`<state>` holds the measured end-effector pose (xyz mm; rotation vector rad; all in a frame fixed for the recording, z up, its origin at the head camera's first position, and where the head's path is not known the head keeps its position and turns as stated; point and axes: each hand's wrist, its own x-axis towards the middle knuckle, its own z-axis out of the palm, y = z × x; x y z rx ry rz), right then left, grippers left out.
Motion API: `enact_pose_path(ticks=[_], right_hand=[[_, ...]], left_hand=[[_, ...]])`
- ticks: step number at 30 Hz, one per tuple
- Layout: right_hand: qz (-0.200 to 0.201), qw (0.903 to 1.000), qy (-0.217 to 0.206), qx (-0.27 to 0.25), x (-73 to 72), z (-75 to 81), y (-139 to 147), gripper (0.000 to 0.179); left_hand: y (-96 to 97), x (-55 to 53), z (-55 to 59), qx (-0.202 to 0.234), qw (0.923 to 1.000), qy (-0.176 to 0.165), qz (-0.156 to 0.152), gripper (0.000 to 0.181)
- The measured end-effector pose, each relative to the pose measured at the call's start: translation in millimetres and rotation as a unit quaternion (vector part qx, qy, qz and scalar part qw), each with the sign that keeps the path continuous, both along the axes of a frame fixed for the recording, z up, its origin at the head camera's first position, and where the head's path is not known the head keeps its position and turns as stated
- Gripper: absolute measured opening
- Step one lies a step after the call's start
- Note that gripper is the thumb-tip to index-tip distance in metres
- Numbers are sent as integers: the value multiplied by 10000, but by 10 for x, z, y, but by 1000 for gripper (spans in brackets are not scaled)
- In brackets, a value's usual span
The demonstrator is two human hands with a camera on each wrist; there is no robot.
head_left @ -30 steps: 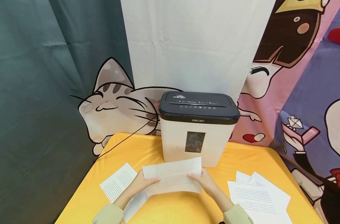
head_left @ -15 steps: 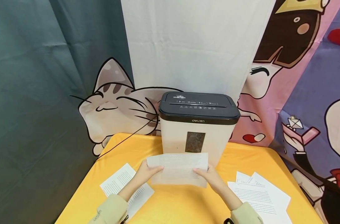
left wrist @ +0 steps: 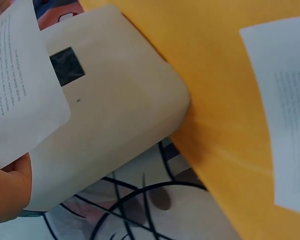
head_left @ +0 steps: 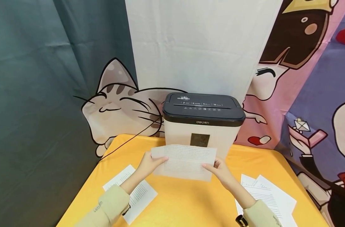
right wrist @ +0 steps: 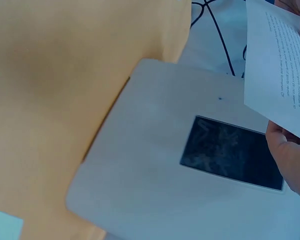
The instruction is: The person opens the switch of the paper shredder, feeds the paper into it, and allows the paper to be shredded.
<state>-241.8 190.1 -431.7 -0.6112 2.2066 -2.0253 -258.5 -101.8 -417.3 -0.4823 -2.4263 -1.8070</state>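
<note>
A printed sheet of paper (head_left: 185,162) is held up in front of the paper shredder (head_left: 175,132), which has a dark top with a narrow slot and a white bin with a small window. My left hand (head_left: 150,164) pinches the sheet's left side, thumb on the near face. On the opposite side my right hand (head_left: 220,171) pinches it the same way, its fingers behind the paper. In the right wrist view, the sheet (right wrist: 277,65) hangs over the bin front near its window (right wrist: 232,152). The left wrist view catches the sheet's corner (left wrist: 27,95) beside the shredder body.
Printed sheets (head_left: 141,192) lie on the yellow tablecloth (head_left: 184,205) at the left, partly under the left forearm. Several more papers (head_left: 280,195) overlap at the right, below the right forearm. A thin dark line (head_left: 127,142) runs left from the shredder. Printed curtains (head_left: 201,44) hang behind.
Both hands have raised the sheet and carried it slightly right, so it now covers more of the bin front. The table papers and shredder stay put; the head view has shifted slightly.
</note>
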Motion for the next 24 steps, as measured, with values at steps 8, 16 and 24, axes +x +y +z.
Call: enact_pose_path(ticks=[8,16,24], right_hand=[[-219,9992,339,-75,-8,248,74,25],[-677,9946,694,366,-31,533,170,25],[-1043,9843,1228,716,-54,699,249,20]], left_hand=[[19,-69,265,-109,9999,121,20,22],[28,-140,515,-172,9990,352,-210,24],[34,-189,677,-398,9953,717,-519,23]])
